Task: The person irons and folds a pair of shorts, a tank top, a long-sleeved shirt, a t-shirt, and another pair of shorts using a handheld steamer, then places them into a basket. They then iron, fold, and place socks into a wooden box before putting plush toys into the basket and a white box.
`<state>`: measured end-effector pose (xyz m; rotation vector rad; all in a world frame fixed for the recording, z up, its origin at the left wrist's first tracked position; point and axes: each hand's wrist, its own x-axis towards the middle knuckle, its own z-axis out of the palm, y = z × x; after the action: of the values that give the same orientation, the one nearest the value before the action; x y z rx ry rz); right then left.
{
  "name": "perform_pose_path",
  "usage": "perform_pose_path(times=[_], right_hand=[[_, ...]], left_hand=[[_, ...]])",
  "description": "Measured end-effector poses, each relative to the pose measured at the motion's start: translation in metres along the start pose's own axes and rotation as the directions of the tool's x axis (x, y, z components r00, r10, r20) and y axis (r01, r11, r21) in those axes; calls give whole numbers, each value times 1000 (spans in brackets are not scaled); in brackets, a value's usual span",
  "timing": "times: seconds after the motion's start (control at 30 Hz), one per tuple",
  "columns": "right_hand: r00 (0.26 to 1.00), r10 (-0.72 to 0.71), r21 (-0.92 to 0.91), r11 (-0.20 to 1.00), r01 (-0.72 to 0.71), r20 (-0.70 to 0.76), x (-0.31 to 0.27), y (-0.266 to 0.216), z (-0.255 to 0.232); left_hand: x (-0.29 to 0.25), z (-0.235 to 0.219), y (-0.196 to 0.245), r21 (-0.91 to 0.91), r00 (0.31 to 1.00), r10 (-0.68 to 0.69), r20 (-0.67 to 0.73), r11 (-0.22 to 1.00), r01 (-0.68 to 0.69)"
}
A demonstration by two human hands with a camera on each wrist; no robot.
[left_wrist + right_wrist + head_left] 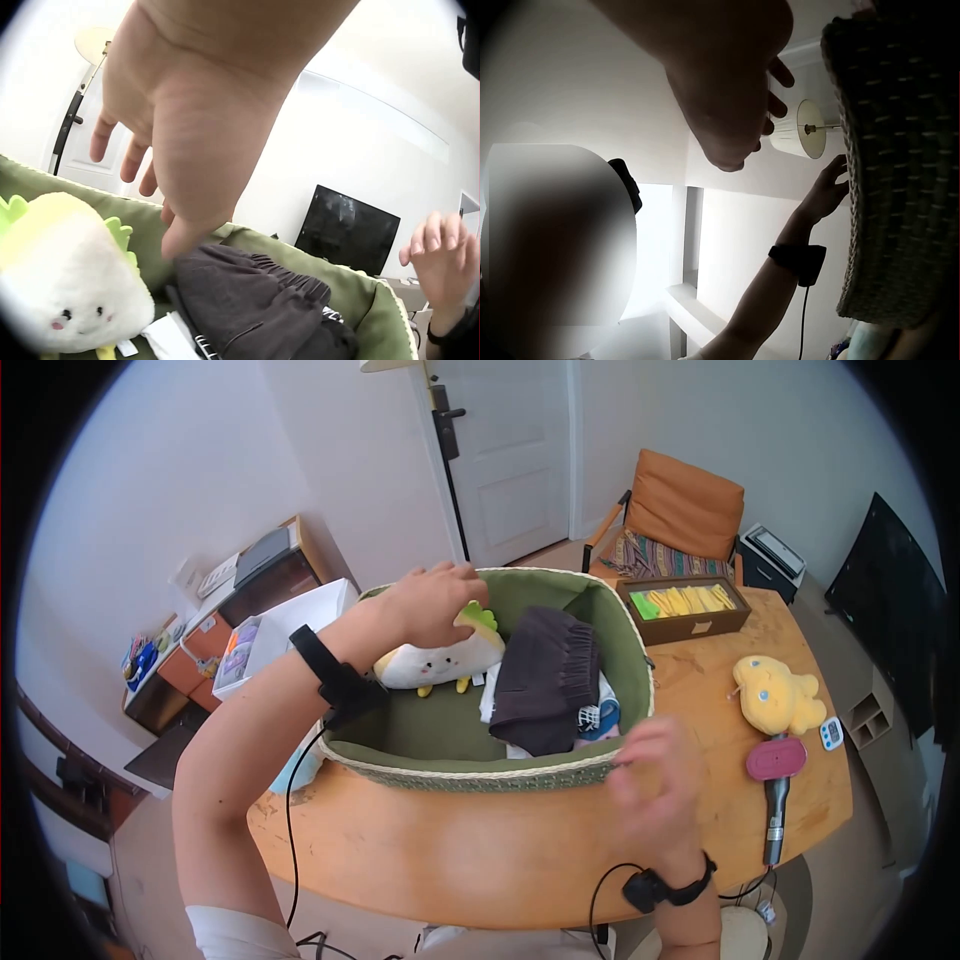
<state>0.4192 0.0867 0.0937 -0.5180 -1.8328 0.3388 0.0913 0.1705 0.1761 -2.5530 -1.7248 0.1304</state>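
My left hand [440, 605] hovers over the back left of a green-lined woven basket [420, 730], fingers loosely extended. Just below it sits a white plush toy [82, 292] with a yellow top, green leaves and a small smiling face. Beside the toy lies a folded dark grey garment with a gathered elastic waistband [540, 680]. White and blue cloth peeks out from under that garment. My right hand [660, 780], blurred in the head view, is raised near the basket's front right corner. Its fingers are relaxed with nothing between them.
On the wooden table [480, 850], to the right, are a yellow plush toy [775, 695], a pink-headed brush [776, 760] and a small blue timer [831, 733]. Behind them stands a brown box [690, 625] of yellow and green folded pieces. A white box [330, 605] is at the left.
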Motion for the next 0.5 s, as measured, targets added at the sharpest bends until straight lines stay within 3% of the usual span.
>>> perform_pose_path(times=[0.03, 0.07, 0.1, 0.13, 0.17, 0.23, 0.27, 0.37, 0.5], right_hand=[[989, 100, 27, 995, -98, -112, -9, 16, -7], [929, 318, 234, 933, -272, -188, -18, 35, -16], [822, 526, 439, 805, -398, -220, -26, 53, -22], [756, 633, 575, 686, -446, -167, -27, 69, -25], [682, 723, 688, 550, -472, -110, -29, 88, -30], [602, 798, 873, 264, -410, 41, -49, 124, -28], [466, 881, 919, 117, -376, 78, -53, 128, -25], [236, 960, 936, -60, -346, 148, -76, 150, -11], [277, 953, 947, -27, -319, 121, -80, 165, -19]], left_hand=[[7, -7, 9, 2, 1000, 10, 5, 1000, -10], [18, -14, 20, -4, 999, 14, -38, 1000, -14], [29, -20, 31, -11, 996, 23, -82, 1000, -24], [42, -22, 41, -16, 990, 59, -126, 998, -61], [54, -24, 55, -20, 987, 98, -126, 995, -102], [86, -29, 87, -82, 976, 178, -123, 979, -189], [105, -30, 105, -76, 970, 223, -93, 970, -230], [161, -27, 168, -167, 934, 358, 4, 921, -353], [253, -6, 257, -123, 885, 440, 152, 897, -424]])
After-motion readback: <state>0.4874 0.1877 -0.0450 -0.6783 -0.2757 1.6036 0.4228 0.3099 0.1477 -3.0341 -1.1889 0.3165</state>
